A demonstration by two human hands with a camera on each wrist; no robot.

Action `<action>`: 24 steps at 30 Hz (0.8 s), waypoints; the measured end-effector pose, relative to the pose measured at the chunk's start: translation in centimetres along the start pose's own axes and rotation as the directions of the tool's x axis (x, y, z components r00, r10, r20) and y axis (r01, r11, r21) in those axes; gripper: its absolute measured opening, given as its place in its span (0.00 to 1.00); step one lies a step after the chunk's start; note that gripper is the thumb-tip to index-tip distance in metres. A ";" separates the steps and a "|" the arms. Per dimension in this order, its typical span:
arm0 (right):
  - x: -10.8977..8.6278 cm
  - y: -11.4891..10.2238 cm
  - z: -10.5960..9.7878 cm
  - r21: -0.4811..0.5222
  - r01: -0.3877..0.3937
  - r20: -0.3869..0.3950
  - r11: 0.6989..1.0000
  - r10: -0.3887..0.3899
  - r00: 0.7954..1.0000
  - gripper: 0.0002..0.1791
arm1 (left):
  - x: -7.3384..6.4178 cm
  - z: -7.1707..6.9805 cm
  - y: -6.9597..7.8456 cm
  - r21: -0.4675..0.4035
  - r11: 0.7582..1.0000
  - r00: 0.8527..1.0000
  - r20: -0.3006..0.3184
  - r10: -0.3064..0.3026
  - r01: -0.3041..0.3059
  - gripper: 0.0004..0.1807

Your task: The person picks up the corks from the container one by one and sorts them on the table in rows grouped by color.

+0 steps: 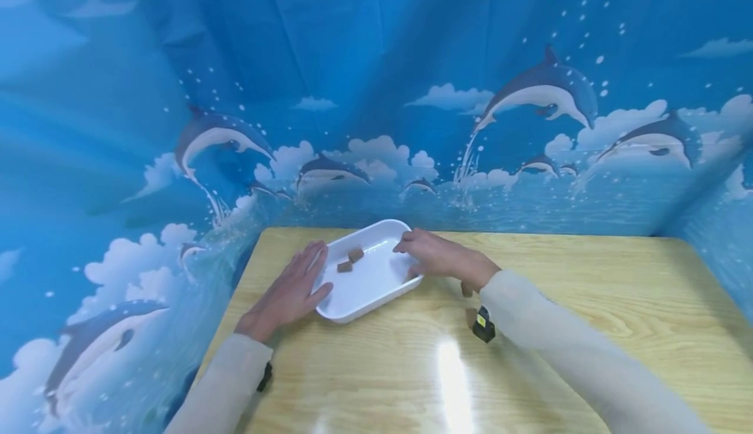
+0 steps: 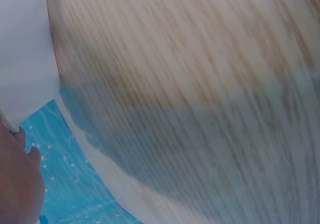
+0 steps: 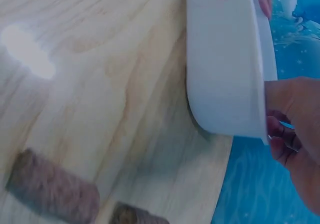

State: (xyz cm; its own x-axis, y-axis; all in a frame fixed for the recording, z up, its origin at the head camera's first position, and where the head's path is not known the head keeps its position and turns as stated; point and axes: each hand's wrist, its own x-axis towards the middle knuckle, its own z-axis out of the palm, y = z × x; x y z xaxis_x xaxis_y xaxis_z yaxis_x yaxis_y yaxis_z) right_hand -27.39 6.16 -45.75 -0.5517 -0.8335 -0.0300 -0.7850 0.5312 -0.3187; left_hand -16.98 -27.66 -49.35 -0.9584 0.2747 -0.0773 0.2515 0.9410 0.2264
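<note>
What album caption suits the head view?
Left fingers and right fingers at a white tray holding brown pieces, before a dolphin backdrop.

Right wrist view: 2 brown pieces [image 3: 54, 188] blur — the white tray [image 3: 225, 59] partly hides the right grip [image 3: 299, 131].

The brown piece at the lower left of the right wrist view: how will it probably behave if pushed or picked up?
The brown piece may roll if pushed sideways, since it looks cylindrical and lies on its long side on the table. It is probably stiff, as its outline looks straight. Its mottled surface suggests some grip, though blur limits this.
</note>
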 end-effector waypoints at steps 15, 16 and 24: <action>1.3 -0.4 0.3 -0.161 0.024 0.059 0.987 -0.015 0.998 0.25 | 0.1 -0.2 0.1 0.004 1.000 1.000 0.012 -0.010 0.010 0.47; 1.4 -0.4 0.4 -0.171 0.020 0.048 0.985 -0.012 0.999 0.24 | 0.1 -0.1 0.1 0.004 1.000 1.000 0.008 -0.008 0.008 0.47; 1.4 -0.1 1.7 -0.182 -0.004 -0.096 0.983 -0.014 0.995 0.12 | 0.0 0.1 -0.1 0.006 1.000 1.000 0.010 -0.010 0.010 0.47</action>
State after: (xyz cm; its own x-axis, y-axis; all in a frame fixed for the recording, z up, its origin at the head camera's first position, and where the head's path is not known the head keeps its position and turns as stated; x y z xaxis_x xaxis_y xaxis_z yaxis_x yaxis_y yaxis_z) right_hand -27.62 4.72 -47.39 -0.5653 -0.8223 0.0651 -0.8210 0.5532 -0.1410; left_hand -16.99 -27.71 -49.43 -0.9596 0.2670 -0.0889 0.2425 0.9448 0.2202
